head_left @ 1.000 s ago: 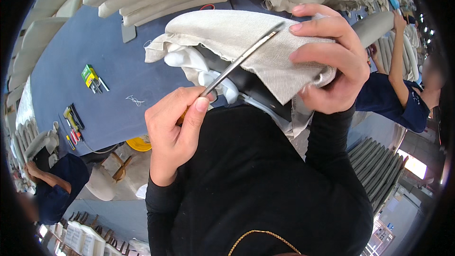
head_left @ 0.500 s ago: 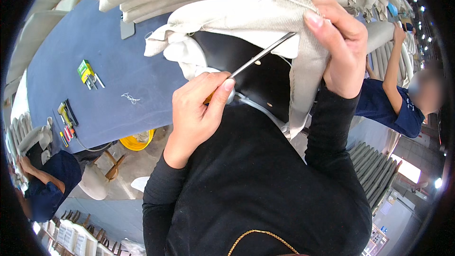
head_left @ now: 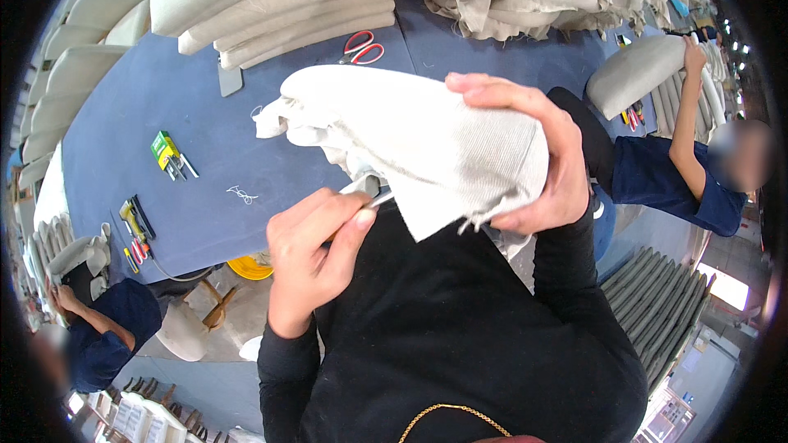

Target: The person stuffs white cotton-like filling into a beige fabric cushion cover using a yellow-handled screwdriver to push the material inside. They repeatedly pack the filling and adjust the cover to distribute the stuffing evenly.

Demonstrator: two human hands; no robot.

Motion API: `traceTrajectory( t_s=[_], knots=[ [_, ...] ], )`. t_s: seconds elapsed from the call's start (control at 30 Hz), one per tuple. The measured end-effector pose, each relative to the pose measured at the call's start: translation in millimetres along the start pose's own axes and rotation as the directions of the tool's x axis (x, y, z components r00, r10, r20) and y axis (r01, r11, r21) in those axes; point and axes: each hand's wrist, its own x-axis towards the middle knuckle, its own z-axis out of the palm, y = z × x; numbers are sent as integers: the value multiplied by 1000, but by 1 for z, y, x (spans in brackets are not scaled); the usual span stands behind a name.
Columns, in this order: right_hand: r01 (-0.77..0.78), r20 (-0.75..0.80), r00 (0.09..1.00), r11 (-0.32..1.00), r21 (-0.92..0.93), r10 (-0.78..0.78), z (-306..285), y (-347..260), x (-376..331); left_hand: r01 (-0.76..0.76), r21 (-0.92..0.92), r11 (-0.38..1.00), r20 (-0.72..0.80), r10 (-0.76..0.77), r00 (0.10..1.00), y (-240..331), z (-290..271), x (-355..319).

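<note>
A cream woven fabric cover (head_left: pixel 419 135), with frayed threads at its edges, is held up in front of my chest. My right hand (head_left: pixel 546 152) wraps round its right end, thumb below and fingers on top. In my closed left hand (head_left: pixel 318 250) is a slim metal-shafted tool (head_left: pixel 380 199), perhaps a screwdriver. Its shaft runs up to the cover's lower left edge, and the far end is hidden by the fabric. What lies beneath the cover is mostly out of sight.
Red-handled scissors (head_left: pixel 361 49) lie beyond the cover on the blue table (head_left: pixel 271 127). Stacked beige cushions (head_left: pixel 287 0) and piled fabric (head_left: pixel 525 0) stand behind. On the left are a staple gun (head_left: pixel 135 221) and a green-yellow box (head_left: pixel 164 148). Co-workers stand on both sides.
The cover has turned and come down, hiding the black panel that showed before. My right hand went from pinching a fabric flap to wrapping the end. My left hand moved lower and left.
</note>
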Motion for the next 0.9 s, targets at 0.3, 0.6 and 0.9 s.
traceTrajectory(
  t_s=[0.3,0.6,0.9],
  knots=[
    [78,41,996,997,-15,-77,27,-12,-15,52,31,998,183,-57,982,31,-44,-7],
    [162,66,984,985,60,-166,21,-9,-13,106,-93,990,276,-77,958,3,-50,-20],
    [170,140,975,985,37,-174,19,-7,-16,37,15,999,257,-40,966,24,-51,-14]
  ],
)
